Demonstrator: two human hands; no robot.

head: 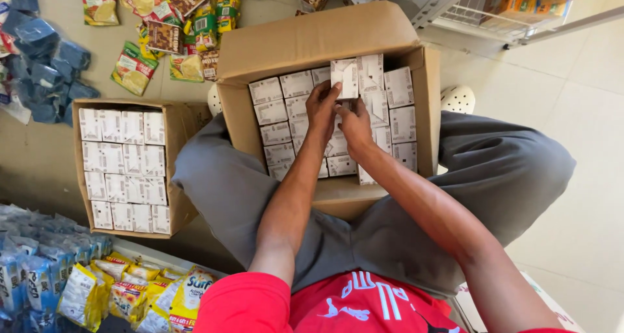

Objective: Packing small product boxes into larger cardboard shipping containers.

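An open cardboard box (240, 122) rests between my knees, packed with several small white cartons. My left hand (322, 107) grips one white carton (344, 77) that is lifted partly out of the rows. My right hand (354, 126) sits just beside it, its fingers pushed down among the cartons under that one; whether it grips anything is hidden. Both forearms reach forward over my grey trousers (214, 177).
A second open box (174, 128) of the same white cartons stands on the floor to the left. Blue and yellow sachet packs (84, 287) lie at lower left, more snack packets (162, 27) at the top. A white wire rack (481, 14) stands at upper right.
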